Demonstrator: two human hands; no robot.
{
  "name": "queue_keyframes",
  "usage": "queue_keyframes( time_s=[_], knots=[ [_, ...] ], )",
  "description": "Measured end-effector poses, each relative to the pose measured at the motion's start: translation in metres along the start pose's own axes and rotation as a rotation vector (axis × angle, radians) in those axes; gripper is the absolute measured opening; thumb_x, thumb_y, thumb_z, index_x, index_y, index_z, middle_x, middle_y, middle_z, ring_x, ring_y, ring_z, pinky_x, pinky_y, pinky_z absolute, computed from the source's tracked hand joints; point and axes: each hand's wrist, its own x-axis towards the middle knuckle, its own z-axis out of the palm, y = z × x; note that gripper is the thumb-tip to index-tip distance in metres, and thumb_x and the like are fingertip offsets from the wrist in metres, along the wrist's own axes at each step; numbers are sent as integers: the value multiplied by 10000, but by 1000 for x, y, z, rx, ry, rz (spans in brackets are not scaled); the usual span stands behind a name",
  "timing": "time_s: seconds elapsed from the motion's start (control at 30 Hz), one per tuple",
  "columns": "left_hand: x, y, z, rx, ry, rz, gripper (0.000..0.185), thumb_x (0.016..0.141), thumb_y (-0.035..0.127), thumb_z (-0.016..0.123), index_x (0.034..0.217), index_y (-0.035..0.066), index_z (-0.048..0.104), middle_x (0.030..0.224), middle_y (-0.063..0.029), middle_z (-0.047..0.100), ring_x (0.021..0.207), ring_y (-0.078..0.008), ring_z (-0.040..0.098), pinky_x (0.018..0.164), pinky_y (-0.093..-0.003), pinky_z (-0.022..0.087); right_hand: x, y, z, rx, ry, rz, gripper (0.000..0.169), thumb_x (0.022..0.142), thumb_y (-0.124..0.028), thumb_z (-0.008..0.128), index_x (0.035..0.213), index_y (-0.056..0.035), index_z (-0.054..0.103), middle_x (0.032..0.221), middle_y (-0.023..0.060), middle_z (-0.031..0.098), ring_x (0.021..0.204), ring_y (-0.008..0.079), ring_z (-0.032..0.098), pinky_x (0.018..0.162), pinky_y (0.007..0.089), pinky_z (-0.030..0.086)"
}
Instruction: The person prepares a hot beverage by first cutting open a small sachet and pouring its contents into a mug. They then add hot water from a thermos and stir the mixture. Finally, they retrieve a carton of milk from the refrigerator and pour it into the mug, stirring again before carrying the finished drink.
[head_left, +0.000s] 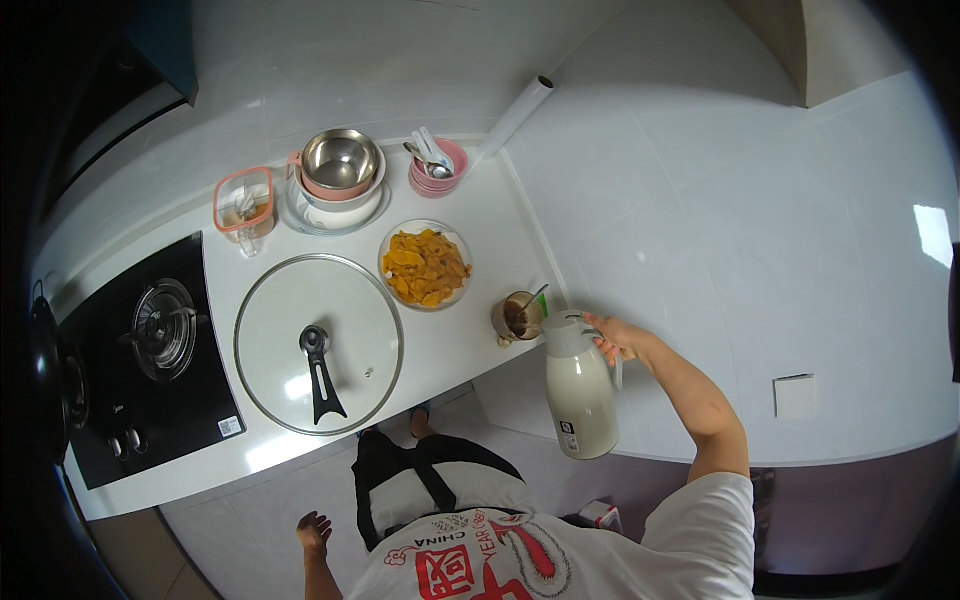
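Note:
My right hand (615, 339) grips the handle of a pale vacuum jug (583, 401), which is tilted with its lid end towards a glass cup (517, 315) at the counter's right end. Brown contents and a metal spoon (534, 298) show inside the cup. Whether liquid flows from the jug cannot be told. Low at the left, my left hand (315, 529) hangs beside my body, holding nothing, its fingers loosely curled and apart. Beyond the cup, a plate (388, 236) bears orange-yellow sliced food (424, 268).
A large glass lid (277, 337) with a black handle lies beside the black gas hob (97, 352). Stacked bowls (341, 165), a pink bowl (431, 187) with spoons, an orange-rimmed container (245, 202) and a white roll (517, 116) stand along the wall.

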Motion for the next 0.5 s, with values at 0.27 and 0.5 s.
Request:
queue_keyframes(
  time_s=[0.27, 0.5],
  knots=[
    [-3, -3, 1, -2, 6, 6, 287, 840, 213, 488, 1081, 57, 496, 888, -112, 603, 709, -219, 599, 566, -320, 478, 5, -3, 0, 48, -17, 5, 532, 875, -518, 322, 570, -85, 373, 463, 12, 319, 315, 122, 257, 334, 282, 331],
    [-2, -3, 0, -8, -5, 4, 286, 847, 210, 480, 1087, 54, 492, 906, -115, 602, 719, -226, 599, 581, -332, 485, 23, 9, -15, 95, -20, 44, 537, 853, -538, 348, 617, -58, 393, 477, 30, 338, 308, 128, 275, 297, 280, 322]
  ],
)
